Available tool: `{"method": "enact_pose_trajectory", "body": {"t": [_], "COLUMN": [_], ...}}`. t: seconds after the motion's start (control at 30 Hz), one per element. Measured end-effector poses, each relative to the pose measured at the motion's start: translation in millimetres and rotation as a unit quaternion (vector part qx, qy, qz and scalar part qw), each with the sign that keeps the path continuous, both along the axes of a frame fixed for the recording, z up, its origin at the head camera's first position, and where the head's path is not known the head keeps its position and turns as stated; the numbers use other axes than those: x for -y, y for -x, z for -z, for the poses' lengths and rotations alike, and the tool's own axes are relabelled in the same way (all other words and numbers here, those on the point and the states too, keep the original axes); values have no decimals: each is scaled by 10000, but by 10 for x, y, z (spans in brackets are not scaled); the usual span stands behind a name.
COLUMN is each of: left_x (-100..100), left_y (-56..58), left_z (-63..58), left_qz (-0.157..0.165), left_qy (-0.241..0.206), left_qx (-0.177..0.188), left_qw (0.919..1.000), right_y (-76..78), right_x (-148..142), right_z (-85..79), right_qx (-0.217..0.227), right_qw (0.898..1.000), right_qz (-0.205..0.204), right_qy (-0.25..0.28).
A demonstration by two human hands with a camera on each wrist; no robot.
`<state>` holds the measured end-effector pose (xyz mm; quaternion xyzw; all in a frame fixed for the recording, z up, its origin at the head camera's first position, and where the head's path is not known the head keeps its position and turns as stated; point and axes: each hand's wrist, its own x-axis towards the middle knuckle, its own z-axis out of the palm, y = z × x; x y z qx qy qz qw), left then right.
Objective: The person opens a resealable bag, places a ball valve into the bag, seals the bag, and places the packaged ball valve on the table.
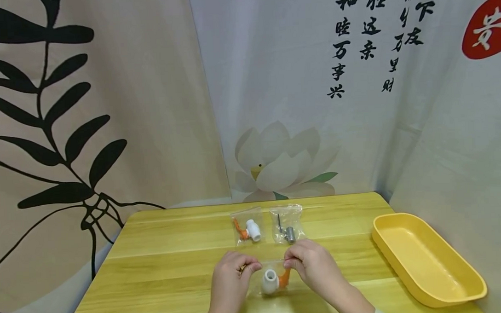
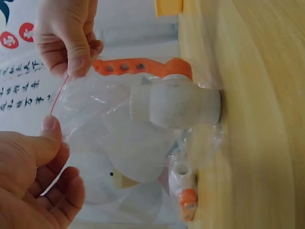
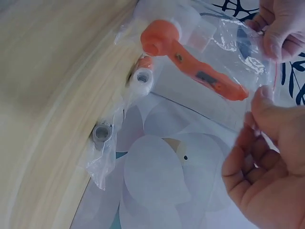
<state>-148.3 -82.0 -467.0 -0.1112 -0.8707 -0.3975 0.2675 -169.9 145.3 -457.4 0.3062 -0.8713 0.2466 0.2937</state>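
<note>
Between the two hands hangs a clear zip bag (image 2: 95,109) with a red line along its top edge. Inside it is a white plastic ball valve (image 1: 270,282) with an orange lever handle (image 2: 133,67). My left hand (image 1: 232,279) pinches one end of the bag's top edge between thumb and finger. The other end is pinched by my right hand (image 1: 314,267), close above the tip of the orange handle. In the left wrist view the valve's lower end sits right at the wooden tabletop. Part of the right hand's grip is hidden behind its thumb.
Farther back on the wooden table (image 1: 167,265) lie two clear bags. One holds a white valve (image 1: 253,230) with an orange handle, the other a grey metal fitting (image 1: 290,235) with a dark lever. A yellow tray (image 1: 428,261) stands at the right. A printed curtain (image 1: 157,109) hangs behind.
</note>
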Motion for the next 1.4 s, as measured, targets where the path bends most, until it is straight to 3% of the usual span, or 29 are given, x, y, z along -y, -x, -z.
{"method": "enact_pose_trajectory", "body": {"t": [0.1, 0.17, 0.37, 0.5, 0.7, 1.0, 1.1, 1.2, 1.33, 1.4], "left_x": [10, 7, -38, -68, -99, -110, -86, -48, -12, -7], "left_y": [-15, -22, -66, -82, -91, -119, -118, -109, -85, -73], "left_z": [18, 28, 42, 39, 44, 46, 46, 46, 64, 84], "left_qz": [165, 283, 634, 651, 527, 609, 714, 1007, 1468, 1633], "left_qy": [-70, -14, 227, 259, 98, -455, -473, -475, -333, -179], "left_qx": [134, 38, -225, -506, -1020, -801, -367, 522, 1695, 2042], "left_qw": [9997, 9996, 9975, 9963, 9933, 9939, 9957, 9924, 9740, 9650], "right_y": [-11, -16, -23, -35, -43, -76, -78, -81, -85, -86], "right_x": [9, 36, 156, 186, 215, 228, 229, 224, 221, 222], "right_z": [3, 9, 42, 48, 44, 48, 44, 34, -10, -49], "right_qx": [112, 102, -354, -391, -268, -489, -467, -393, -306, -290], "right_qw": [9998, 9988, 9906, 9899, 9894, 9907, 9912, 9915, 9891, 9869], "right_qz": [-190, -470, -1264, -1217, -1351, -1153, -1115, -1081, -1174, -1259], "right_qy": [-11, 17, 384, 612, 458, 532, 542, 612, 833, 971]}}
